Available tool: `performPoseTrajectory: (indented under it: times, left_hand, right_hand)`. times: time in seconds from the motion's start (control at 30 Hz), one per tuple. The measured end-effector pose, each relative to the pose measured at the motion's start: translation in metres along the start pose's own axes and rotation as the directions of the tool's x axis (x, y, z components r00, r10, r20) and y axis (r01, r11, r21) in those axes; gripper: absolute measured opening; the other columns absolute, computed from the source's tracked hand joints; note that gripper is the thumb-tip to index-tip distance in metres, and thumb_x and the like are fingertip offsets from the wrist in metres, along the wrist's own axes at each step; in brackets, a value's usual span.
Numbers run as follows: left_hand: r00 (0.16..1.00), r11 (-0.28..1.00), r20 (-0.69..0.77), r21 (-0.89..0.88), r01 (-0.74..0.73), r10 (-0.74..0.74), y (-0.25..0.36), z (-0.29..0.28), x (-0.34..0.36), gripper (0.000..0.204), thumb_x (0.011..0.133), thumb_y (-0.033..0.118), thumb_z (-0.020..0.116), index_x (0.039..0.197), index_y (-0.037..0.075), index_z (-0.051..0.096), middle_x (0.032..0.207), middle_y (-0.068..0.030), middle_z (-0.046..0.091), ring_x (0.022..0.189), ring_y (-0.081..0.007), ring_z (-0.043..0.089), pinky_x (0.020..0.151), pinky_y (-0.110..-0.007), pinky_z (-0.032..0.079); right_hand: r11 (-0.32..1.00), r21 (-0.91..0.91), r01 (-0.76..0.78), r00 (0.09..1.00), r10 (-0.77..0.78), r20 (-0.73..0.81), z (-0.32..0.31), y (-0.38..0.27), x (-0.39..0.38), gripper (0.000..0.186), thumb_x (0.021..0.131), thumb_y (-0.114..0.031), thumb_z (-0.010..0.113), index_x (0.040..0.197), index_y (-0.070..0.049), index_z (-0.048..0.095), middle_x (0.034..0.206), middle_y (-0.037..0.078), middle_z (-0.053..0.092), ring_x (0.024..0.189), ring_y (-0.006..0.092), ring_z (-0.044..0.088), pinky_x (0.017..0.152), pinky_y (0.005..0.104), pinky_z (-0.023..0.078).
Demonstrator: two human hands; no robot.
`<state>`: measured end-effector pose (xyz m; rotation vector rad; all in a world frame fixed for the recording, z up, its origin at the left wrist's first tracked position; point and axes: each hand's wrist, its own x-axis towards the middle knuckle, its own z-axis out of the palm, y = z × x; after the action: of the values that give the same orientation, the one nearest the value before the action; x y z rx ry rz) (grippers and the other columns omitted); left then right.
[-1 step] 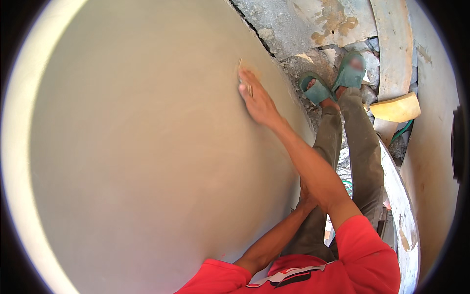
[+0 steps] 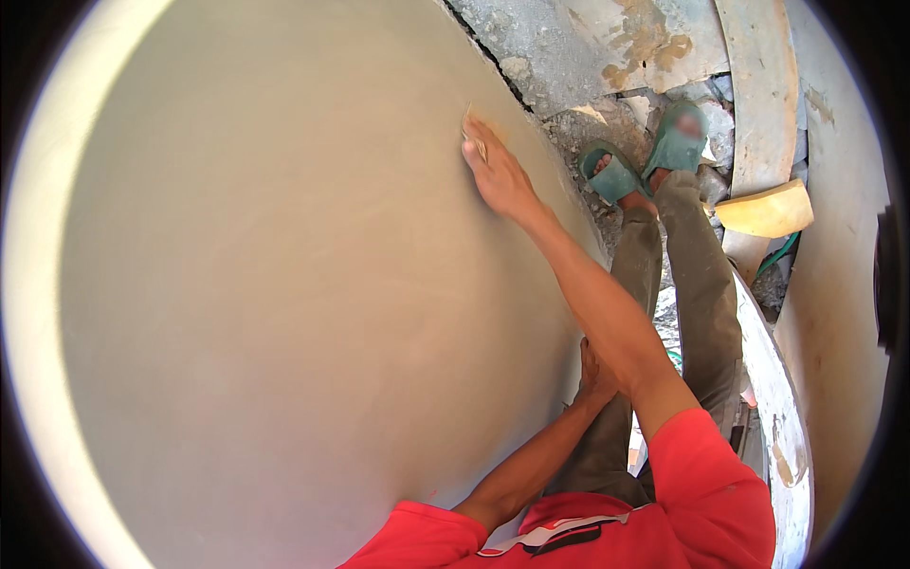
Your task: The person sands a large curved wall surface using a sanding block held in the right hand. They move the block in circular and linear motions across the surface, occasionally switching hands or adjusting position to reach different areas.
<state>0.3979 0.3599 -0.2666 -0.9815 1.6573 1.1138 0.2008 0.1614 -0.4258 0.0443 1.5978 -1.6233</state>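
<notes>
A broad, smooth grey plastered surface (image 2: 284, 266) fills the left and middle. My right hand (image 2: 498, 175) lies against it near its upper right edge, with a thin tan piece (image 2: 470, 121) under the fingers; its exact kind is unclear. Lower down, my left hand (image 2: 594, 375) rests at the surface's edge beside my legs, fingers stretched upward, partly behind my right forearm. I see nothing held in it.
My feet in green slides (image 2: 678, 142) stand on broken rubble among grey slabs (image 2: 588, 43). To the right are long boards (image 2: 758, 104), a piece of yellow foam (image 2: 766, 211), a green hose (image 2: 777, 256) and a white curved edge (image 2: 777, 417).
My right hand and the tan piece under it have moved slightly upward along the grey surface. My left hand stays where it was.
</notes>
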Motion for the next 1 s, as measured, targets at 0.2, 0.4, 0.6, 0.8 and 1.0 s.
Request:
performPoseTrajectory:
  times: [0.2,0.4,0.6,0.8,1.0]
  left_hand:
    - [0.917,0.939,-0.313,0.31,-0.148,0.248,-0.03,0.04,0.011,0.063,0.089,0.04,0.072,0.136,0.001,0.055,0.138,-0.0206,0.054,0.133,-0.0397,0.043,0.114,-0.05,0.033]
    - [0.996,0.991,-0.083,0.131,-0.023,0.034,-0.003,0.007,0.001,0.06,0.089,0.038,0.071,0.137,0.004,0.056,0.142,-0.0164,0.054,0.135,-0.0368,0.044,0.114,-0.046,0.033]
    - [0.986,0.963,-0.166,0.266,0.046,-0.002,-0.012,0.033,0.016,0.062,0.09,0.041,0.071,0.138,0.006,0.055,0.144,-0.012,0.053,0.14,-0.0329,0.04,0.114,-0.044,0.032]
    - [0.927,0.98,-0.319,0.025,-0.2,0.197,-0.035,0.044,0.002,0.042,0.086,0.027,0.068,0.121,0.005,0.066,0.136,-0.0146,0.059,0.127,-0.0365,0.053,0.107,-0.053,0.041]
    - [0.973,0.968,-0.228,0.249,0.041,0.017,-0.021,0.048,0.018,0.056,0.087,0.035,0.071,0.134,0.007,0.059,0.147,-0.0128,0.051,0.137,-0.0364,0.045,0.112,-0.052,0.036]
  right_hand:
    - [0.941,-0.022,0.339,0.926,-0.329,0.183,0.037,-0.113,-0.064,0.058,0.109,-0.037,0.043,0.15,0.003,0.044,0.161,0.023,0.036,0.152,0.0402,0.029,0.125,0.0495,0.023]
    - [0.999,0.047,-0.002,0.998,-0.001,0.065,-0.003,-0.042,-0.029,0.055,0.108,-0.035,0.044,0.151,0.001,0.045,0.161,0.023,0.036,0.152,0.0401,0.029,0.125,0.0484,0.022]
    - [0.932,-0.001,0.362,0.899,-0.349,0.264,0.031,-0.138,-0.122,0.055,0.108,-0.032,0.047,0.153,-0.002,0.042,0.162,0.019,0.036,0.152,0.0372,0.03,0.125,0.0496,0.022]
    - [0.976,-0.071,0.206,0.978,-0.203,0.044,0.016,-0.077,-0.058,0.058,0.104,-0.023,0.055,0.155,-0.002,0.038,0.162,0.019,0.036,0.153,0.0377,0.028,0.124,0.0543,0.022]
    - [0.89,-0.017,0.455,0.862,-0.436,0.26,0.041,-0.175,-0.123,0.057,0.105,-0.028,0.052,0.154,-0.001,0.04,0.16,0.02,0.039,0.152,0.039,0.028,0.124,0.0536,0.023]
